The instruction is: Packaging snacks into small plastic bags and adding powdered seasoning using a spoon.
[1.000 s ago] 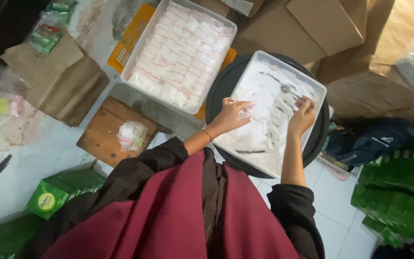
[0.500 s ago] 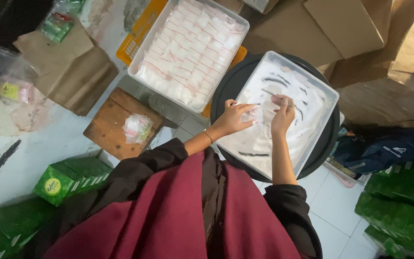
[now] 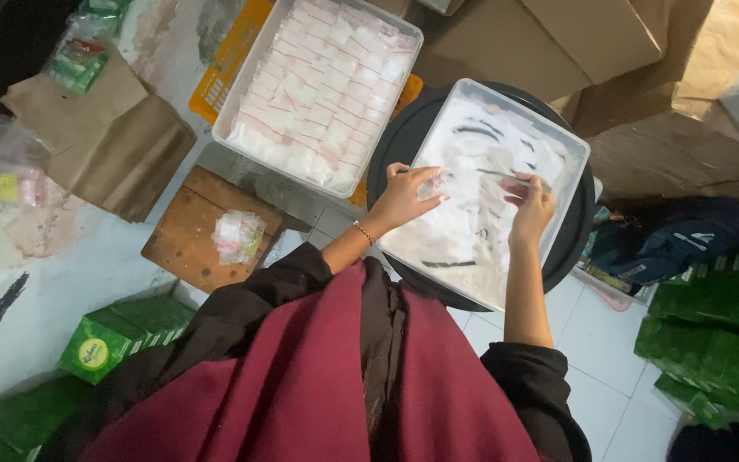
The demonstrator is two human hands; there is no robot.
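White powder (image 3: 464, 231) fills a clear plastic tray (image 3: 576, 162) that sits on a round black tub (image 3: 391, 150), and both hands work right over it. The left hand (image 3: 404, 195) has its fingers curled together, pinching a small clear bag (image 3: 438, 182) just above the powder. The right hand (image 3: 530, 204) is closed around a thin spoon (image 3: 498, 174), whose handle points across toward the bag; whether the spoon's tip touches the bag is too small to tell. A thin bracelet (image 3: 363, 232) circles the left wrist, and dark sleeves and a maroon cloth (image 3: 318, 385) cover the person nearer the camera. Just to the left of the tub, a second clear tray (image 3: 245, 94) holds rows of small filled white bags, resting on an orange crate (image 3: 224, 64). A low wooden stool (image 3: 186, 235) beside it carries a little heap of bags (image 3: 237, 235). Green packets (image 3: 117, 338) lie on the floor at the left and more green packets (image 3: 712, 334) are stacked at the right, with brown cardboard boxes (image 3: 583, 38) behind the tub
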